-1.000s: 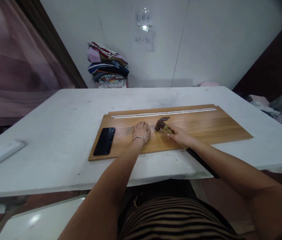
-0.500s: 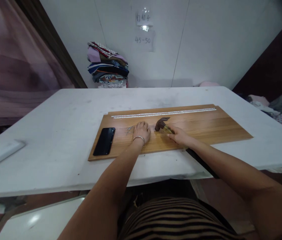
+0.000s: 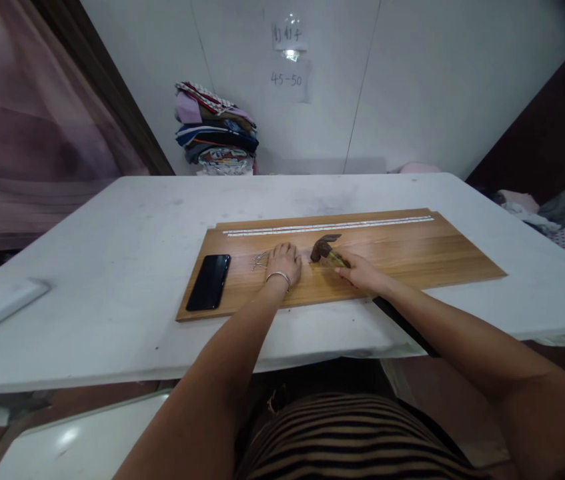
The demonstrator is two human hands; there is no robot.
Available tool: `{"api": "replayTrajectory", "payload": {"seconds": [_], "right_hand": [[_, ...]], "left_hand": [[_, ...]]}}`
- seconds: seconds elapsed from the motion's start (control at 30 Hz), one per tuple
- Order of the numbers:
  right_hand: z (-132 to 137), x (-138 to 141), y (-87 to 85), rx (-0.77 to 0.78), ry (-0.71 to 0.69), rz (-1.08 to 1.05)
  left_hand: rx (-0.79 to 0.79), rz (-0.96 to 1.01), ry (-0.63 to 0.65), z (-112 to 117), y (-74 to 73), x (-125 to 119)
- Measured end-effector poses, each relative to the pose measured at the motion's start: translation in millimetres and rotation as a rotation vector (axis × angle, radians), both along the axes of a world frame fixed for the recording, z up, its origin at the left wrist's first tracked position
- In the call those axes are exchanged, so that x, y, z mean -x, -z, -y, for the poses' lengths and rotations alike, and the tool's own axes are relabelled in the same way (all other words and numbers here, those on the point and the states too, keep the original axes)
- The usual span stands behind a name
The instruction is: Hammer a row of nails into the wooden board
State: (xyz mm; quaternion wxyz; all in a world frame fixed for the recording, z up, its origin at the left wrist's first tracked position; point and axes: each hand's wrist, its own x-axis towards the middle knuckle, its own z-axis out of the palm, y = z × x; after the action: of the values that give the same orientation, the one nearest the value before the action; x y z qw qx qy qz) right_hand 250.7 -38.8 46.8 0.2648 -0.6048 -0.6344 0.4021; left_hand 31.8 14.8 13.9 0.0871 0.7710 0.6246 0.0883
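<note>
My left hand [image 3: 285,262] rests palm down on the wooden board [image 3: 392,250], its fingers stretched forward and a bracelet at the wrist. Several nails [image 3: 259,261] lie on the wood just left of it, partly hidden by the hand. In my right hand [image 3: 359,272] is a claw hammer [image 3: 320,249], gripped on the yellowish part of its handle near the head. The dark end of the handle runs back under my forearm. The hammer's head is low at the board, a short way right of my left hand.
A black phone [image 3: 209,283] lies on the board's left end. Two white printed strips [image 3: 329,227] run along its far side. The white table [image 3: 97,267] carries a white roll [image 3: 2,310] at left and a stack of folded cloth [image 3: 217,130] at the back.
</note>
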Motion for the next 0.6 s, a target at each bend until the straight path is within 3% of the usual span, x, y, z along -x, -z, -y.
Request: {"api": "replayTrajectory", "payload": {"seconds": [0.6], "right_hand": [[-0.5,0.0,-1.1,0.002,0.018,-0.029]], "left_hand": [[0.007,-0.016,0.008,0.7,-0.9,0.8]]}}
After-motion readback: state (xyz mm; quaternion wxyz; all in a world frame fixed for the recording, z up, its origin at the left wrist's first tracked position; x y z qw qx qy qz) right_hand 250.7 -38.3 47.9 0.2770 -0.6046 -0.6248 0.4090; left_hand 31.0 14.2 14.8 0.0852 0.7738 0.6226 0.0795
